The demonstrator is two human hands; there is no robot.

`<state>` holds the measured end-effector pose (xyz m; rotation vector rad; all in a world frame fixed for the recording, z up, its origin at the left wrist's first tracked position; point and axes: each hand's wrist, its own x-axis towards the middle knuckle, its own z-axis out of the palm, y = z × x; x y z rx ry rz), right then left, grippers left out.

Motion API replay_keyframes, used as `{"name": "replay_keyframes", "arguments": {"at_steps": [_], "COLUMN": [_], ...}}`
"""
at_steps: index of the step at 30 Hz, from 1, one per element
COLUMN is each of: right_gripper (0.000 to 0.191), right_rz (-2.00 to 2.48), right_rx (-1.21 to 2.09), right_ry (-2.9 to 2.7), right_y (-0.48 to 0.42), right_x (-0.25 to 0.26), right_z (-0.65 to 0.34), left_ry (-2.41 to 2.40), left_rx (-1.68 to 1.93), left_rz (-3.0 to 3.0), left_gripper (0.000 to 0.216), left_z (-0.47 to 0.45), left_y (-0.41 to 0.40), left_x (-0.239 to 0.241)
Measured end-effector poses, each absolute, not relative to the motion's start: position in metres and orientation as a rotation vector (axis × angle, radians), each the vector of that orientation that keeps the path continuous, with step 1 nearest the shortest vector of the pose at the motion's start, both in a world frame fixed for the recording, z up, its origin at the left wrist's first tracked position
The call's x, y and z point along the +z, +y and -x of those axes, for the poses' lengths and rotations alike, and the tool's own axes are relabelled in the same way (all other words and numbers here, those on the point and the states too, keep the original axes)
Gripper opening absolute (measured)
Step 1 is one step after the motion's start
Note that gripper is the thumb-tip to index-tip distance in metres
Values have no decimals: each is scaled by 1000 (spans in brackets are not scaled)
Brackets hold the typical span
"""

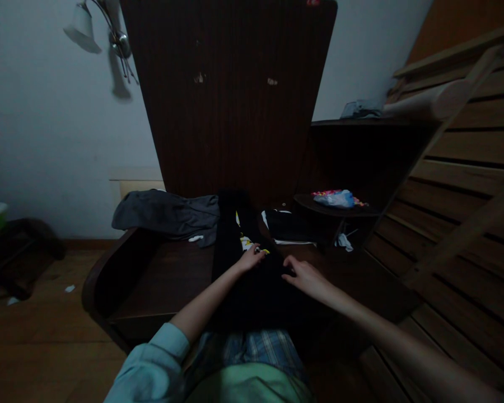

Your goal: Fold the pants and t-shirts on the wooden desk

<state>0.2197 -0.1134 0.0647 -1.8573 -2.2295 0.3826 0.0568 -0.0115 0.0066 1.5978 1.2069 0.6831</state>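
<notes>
A black garment (252,296) with a white and yellow print lies spread over the dark wooden bench and reaches toward my lap. My left hand (251,259) rests on the printed part, fingers extended over the cloth; no lifted fold shows in them. Near the garment's right side is my right hand (304,276), its thumb and fingers apart and curved, with nothing visible between them. Dim light makes it hard to tell whether its fingertips touch the black cloth. The lower edges of the garment blend into the shadow.
A dark grey garment (163,212) drapes over the bench's left armrest. Folded black and white clothes (288,225) lie right of the garment. A plastic bag (336,198) sits on the small right shelf. A slatted wooden frame (466,184) leans along the right side.
</notes>
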Motion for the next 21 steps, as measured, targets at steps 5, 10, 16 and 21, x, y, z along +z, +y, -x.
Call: {"name": "replay_keyframes", "arguments": {"at_steps": [5, 10, 16, 21], "right_gripper": [39, 36, 35, 41], "right_rz": [1756, 1601, 1392, 1394], "right_rx": [455, 430, 494, 387], "right_ry": [-2339, -2489, -2709, -2804], "right_y": [-121, -129, -142, -156], "right_x": [68, 78, 69, 35], "right_z": [-200, -190, -167, -156], "left_ry": [1142, 1095, 1092, 1109], "left_rx": [732, 861, 1010, 1011], "left_rz": [-1364, -1248, -1210, -1283], "left_gripper": [48, 40, 50, 59], "left_z": [-80, -77, -53, -34], "left_y": [15, 32, 51, 55], "left_x": [9, 15, 14, -1]}}
